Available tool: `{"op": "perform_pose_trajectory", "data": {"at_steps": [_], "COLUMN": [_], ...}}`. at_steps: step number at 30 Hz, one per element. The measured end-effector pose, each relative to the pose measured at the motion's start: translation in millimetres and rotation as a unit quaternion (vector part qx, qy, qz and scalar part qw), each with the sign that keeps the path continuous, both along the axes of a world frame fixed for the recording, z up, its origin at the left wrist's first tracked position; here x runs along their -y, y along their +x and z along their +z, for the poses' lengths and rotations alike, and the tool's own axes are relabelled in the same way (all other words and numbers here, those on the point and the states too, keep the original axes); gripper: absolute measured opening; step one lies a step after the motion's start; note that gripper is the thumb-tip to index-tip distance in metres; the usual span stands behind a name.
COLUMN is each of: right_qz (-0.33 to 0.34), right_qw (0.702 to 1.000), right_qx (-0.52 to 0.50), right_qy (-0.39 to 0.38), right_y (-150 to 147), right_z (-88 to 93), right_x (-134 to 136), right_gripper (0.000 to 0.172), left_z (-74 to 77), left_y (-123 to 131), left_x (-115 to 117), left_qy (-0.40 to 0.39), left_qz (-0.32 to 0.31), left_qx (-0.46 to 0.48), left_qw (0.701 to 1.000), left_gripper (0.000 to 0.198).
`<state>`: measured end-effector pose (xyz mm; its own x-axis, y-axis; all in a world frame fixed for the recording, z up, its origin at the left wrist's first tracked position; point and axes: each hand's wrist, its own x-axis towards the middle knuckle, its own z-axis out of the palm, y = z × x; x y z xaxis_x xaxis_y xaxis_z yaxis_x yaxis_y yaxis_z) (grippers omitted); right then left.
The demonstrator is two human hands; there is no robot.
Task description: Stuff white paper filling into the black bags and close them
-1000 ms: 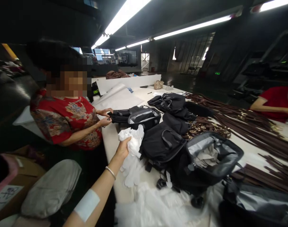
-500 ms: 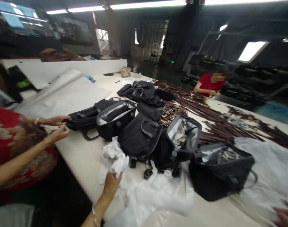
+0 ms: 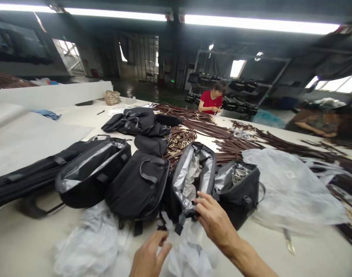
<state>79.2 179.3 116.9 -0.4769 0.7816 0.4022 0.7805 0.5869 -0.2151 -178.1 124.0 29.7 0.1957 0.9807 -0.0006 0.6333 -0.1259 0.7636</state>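
Right hand [image 3: 215, 221] has its fingers closed on the rim of a silver-lined black bag [image 3: 193, 181]; left hand [image 3: 149, 257] hangs loosely curled, empty, near white plastic wrap [image 3: 187, 254]

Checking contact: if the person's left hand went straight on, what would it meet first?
Likely the crumpled translucent white plastic sheet just ahead of the left hand, though depth is unclear.
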Motion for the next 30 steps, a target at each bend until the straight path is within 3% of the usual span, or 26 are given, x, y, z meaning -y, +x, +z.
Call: {"op": "perform_pose_trajectory", "data": {"at_steps": [3,7,11,13,14,16,18,19,20,22,24,26,30], "right_qz": [0.009,-0.003,0.022,0.052,0.042,-0.058,-0.185,-0.214,-0.218,-0.191,-0.175,-0.17,-0.139], "right_qw": [1.0,0.999,0.998,0.996,0.994,0.989,0.979,0.976,0.971,0.957,0.953,0.957,0.981], "right_qx": [-0.027,-0.046,-0.058,-0.079,-0.1,-0.125,-0.056,0.022,0.101,0.205,0.229,0.218,0.137], "right_qy": [0.002,0.008,0.002,0.005,0.017,0.06,0.066,0.031,-0.011,-0.079,-0.097,-0.086,-0.008], "right_y": [-4,-13,-9,7,20,52,86,101,115,133,144,153,177], "right_z": [-19.7,-25.9,-11.2,4.0,11.9,23.6,24.7,20.8,14.4,-1.5,-14.7,-19.7,-4.4], "right_x": [29,51,51,44,37,19,-3,-13,-20,-23,-12,11,78], "right_gripper": [0.02,0.024,0.015,0.009,0.014,0.03,0.053,0.062,0.063,0.048,0.026,0.015,0.027], "left_z": [28.0,49.7,60.7,64.1,64.7,63.1,58.3,55.4,52.5,48.2,47.4,51.6,74.8], "left_y": [3,21,41,44,43,37,28,24,21,18,20,25,39], "left_x": [-21,-48,-64,-70,-73,-79,-83,-84,-85,-84,-83,-83,-82], "left_qy": [0.046,0.05,0.011,0.034,0.039,0.028,0.01,0.003,-0.003,-0.015,-0.038,-0.075,-0.142], "left_qz": [0.054,0.074,0.045,0.065,0.08,0.11,0.145,0.161,0.176,0.208,0.231,0.25,0.276], "left_qx": [0.095,0.182,0.19,0.147,0.131,0.124,0.129,0.134,0.143,0.17,0.213,0.288,0.424], "left_qw": [0.993,0.979,0.981,0.986,0.987,0.986,0.981,0.978,0.974,0.963,0.949,0.921,0.851], "left_gripper": [0.029,0.041,0.053,0.043,0.037,0.032,0.035,0.038,0.04,0.042,0.041,0.041,0.051]}}
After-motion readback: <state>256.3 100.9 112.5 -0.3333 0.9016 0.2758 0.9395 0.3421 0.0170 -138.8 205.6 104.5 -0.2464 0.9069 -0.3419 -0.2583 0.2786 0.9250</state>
